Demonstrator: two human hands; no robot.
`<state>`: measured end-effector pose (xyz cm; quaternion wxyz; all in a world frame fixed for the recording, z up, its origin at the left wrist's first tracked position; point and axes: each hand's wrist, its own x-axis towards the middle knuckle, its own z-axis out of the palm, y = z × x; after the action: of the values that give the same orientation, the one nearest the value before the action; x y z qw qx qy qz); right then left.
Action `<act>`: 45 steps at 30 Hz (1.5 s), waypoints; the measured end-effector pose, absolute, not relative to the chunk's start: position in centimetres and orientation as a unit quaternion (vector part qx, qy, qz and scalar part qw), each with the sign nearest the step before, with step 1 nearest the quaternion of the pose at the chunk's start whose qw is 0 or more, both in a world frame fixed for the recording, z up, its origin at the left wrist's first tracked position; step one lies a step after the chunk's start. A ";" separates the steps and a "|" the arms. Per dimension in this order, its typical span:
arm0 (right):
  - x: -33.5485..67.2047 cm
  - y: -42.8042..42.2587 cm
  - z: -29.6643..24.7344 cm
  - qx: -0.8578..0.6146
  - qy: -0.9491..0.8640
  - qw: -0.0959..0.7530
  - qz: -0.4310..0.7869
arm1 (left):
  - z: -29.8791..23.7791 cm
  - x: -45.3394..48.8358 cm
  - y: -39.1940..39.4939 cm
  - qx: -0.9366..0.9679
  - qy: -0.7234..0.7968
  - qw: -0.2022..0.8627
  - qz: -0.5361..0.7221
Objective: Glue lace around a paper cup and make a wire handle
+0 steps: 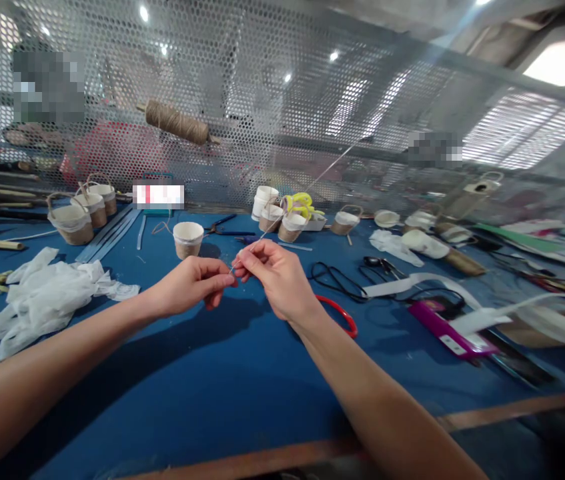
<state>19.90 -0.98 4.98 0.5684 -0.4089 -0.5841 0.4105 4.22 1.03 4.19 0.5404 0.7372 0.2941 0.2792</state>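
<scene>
Above the middle of the blue table, my left hand (193, 285) and my right hand (275, 273) are close together, both with fingers pinched. My left fingertips grip a thin, shiny needle-like piece (233, 269) that shows between the hands; its full shape is hidden. In my right hand's pinch is a fine pale thread (335, 162), which seems to run from the fingers up and to the right. A small paper cup (188, 241) with a brown wrapped base stands just beyond my left hand. Behind my right wrist lies a red loop-shaped handle (345, 317), partly hidden.
Crumpled white material (52, 300) lies left, near several handled cups (73, 225). More cups (292, 227) and yellow-handled scissors (302, 200) stand at the back. A purple power strip (449, 330) and black cables lie right. Twine (176, 122) hangs before the perforated metal screen (262, 80).
</scene>
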 end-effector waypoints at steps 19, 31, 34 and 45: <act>20.5 -1.0 5.8 -0.396 -0.565 0.548 0.472 | 4.0 3.6 1.5 0.681 0.261 0.639 0.243; 20.3 -1.0 5.6 -0.397 -0.549 0.554 0.485 | 3.3 3.8 1.2 0.662 0.246 0.664 0.246; 20.7 -0.7 5.6 -0.400 -0.543 0.569 0.470 | 3.2 3.8 1.1 0.664 0.250 0.662 0.241; 21.0 -0.3 5.9 -0.401 -0.468 0.628 0.475 | 2.2 4.3 0.8 0.641 0.240 0.695 0.220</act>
<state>20.95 -0.30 5.91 0.6281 -0.4011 -0.4680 0.4750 4.30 0.79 2.22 0.6950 0.6411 0.2401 0.2198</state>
